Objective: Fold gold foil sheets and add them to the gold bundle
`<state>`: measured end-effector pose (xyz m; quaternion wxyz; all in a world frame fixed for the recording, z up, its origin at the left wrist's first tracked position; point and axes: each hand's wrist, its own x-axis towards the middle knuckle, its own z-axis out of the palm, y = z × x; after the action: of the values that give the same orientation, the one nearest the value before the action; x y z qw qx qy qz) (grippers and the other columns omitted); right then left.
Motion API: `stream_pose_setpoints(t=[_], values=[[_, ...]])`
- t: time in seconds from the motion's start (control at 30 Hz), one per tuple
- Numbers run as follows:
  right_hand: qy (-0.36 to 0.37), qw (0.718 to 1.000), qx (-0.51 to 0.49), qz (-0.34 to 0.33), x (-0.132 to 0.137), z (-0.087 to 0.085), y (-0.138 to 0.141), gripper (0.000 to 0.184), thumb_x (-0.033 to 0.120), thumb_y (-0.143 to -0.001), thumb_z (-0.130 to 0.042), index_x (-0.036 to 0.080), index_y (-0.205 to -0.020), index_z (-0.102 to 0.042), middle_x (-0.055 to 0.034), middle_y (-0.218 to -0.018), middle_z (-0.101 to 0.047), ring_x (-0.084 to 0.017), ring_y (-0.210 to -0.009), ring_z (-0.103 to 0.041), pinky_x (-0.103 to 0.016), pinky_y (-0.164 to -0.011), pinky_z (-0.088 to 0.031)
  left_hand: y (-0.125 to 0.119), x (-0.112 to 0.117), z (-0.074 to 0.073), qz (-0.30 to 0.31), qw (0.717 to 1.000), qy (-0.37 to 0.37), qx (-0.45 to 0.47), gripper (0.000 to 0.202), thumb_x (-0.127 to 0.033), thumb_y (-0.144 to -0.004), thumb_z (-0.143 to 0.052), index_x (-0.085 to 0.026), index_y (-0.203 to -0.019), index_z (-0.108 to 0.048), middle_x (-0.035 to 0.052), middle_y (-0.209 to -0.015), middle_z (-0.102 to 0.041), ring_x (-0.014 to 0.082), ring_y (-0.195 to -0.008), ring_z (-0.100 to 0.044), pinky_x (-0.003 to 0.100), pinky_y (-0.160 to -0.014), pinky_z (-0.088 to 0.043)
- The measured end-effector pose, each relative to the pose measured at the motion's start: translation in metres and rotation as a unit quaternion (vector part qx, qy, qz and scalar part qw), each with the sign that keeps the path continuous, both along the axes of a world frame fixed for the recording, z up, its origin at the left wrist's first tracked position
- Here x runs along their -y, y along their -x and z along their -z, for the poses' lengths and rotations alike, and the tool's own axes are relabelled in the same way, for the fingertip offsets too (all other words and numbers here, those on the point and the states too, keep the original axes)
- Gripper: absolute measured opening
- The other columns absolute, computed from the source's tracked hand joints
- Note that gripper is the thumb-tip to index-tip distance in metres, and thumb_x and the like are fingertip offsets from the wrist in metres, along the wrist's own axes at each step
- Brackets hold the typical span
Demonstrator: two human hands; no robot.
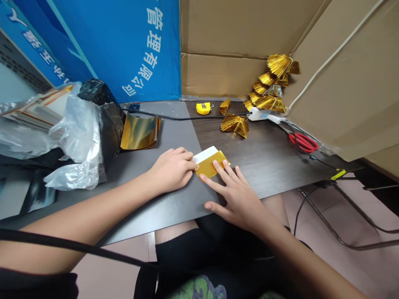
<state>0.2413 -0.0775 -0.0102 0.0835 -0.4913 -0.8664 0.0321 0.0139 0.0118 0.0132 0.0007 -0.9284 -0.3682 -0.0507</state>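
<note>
Brown cardboard panels fill the upper middle and upper right of the frame, meeting a blue board with white characters at upper left. Below them runs a tabletop, grey towards the left and dark wood-grain towards the right. Crumpled clear plastic bags bulge at the left edge.

At the centre are two bare hands. The right hand is spread open, its fingertips laid flat on a gold-and-white paper, which lies across the seam between the grey and dark surfaces. The left hand has its fingers bent, the tips at the paper's left edge; whether it pinches or only presses cannot be told.

Pleated gold foil bundles are piled at upper right, by the cardboard. A stack of gold sheets sits left of centre, beside the bags. One more pleated bundle rests right of centre, above the right hand. Red scissor handles show at right, a white power strip just below the pile, and a yellow tape measure at upper centre.
</note>
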Motion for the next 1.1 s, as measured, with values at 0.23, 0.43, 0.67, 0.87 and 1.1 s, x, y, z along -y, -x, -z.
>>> stream_pose_setpoints(t=[0.23, 0.43, 0.67, 0.87, 1.1], values=[[-0.042, 0.998, -0.046, -0.013, 0.013, 0.001, -0.015, 0.073, 0.058, -0.098, -0.052, 0.009, -0.152, -0.05, -0.0257, -0.155, -0.044, -0.041, -0.138, -0.05, -0.061, -0.108, -0.048, 0.002, -0.001, 0.002, 0.072, 0.996, -0.043, 0.012, 0.021, -0.023, -0.09, -0.053, -0.027, -0.097, -0.072, 0.0007, -0.097, -0.07, 0.014, -0.099, -0.058, 0.025, -0.078, -0.035], [-0.047, 0.998, -0.028, -0.01, 0.008, 0.004, -0.03, 0.059, 0.053, -0.104, -0.043, 0.013, -0.144, -0.058, -0.0193, -0.156, -0.046, -0.039, -0.146, -0.042, -0.066, -0.113, -0.041, 0.0, 0.002, 0.007, 0.088, 0.99, -0.099, 0.051, 0.021, -0.025, -0.092, -0.052, -0.026, -0.1, -0.072, 0.0001, -0.099, -0.072, 0.0131, -0.096, -0.059, 0.028, -0.081, -0.036], [-0.089, 0.995, -0.023, -0.035, 0.002, 0.007, -0.029, 0.065, 0.055, -0.102, -0.044, 0.008, -0.145, -0.055, -0.0225, -0.156, -0.045, -0.041, -0.146, -0.042, -0.064, -0.114, -0.041, -0.002, 0.006, 0.006, 0.199, 0.975, -0.06, 0.073, 0.025, -0.038, -0.095, -0.052, -0.028, -0.111, -0.069, -0.0008, -0.113, -0.071, 0.0113, -0.106, -0.06, 0.026, -0.084, -0.038], [-0.126, 0.989, -0.02, -0.073, 0.015, 0.011, -0.029, 0.08, 0.064, -0.097, -0.05, 0.0, -0.147, -0.05, -0.0275, -0.154, -0.045, -0.041, -0.146, -0.041, -0.063, -0.114, -0.041, -0.001, 0.006, 0.008, 0.198, 0.974, -0.071, 0.081, 0.024, -0.039, -0.096, -0.053, -0.03, -0.112, -0.068, -0.0025, -0.106, -0.071, 0.0114, -0.105, -0.061, 0.028, -0.09, -0.038], [-0.15, 0.982, -0.087, -0.075, 0.026, 0.016, -0.026, 0.055, 0.047, -0.097, -0.062, 0.007, -0.134, -0.061, -0.0234, -0.135, -0.062, -0.037, -0.12, -0.059, -0.055, -0.096, -0.055, -0.002, 0.007, 0.006, 0.2, 0.977, -0.033, 0.061, 0.037, -0.055, -0.093, -0.052, -0.03, -0.117, -0.067, 0.0001, -0.111, -0.069, 0.0117, -0.103, -0.059, 0.027, -0.086, -0.039]])
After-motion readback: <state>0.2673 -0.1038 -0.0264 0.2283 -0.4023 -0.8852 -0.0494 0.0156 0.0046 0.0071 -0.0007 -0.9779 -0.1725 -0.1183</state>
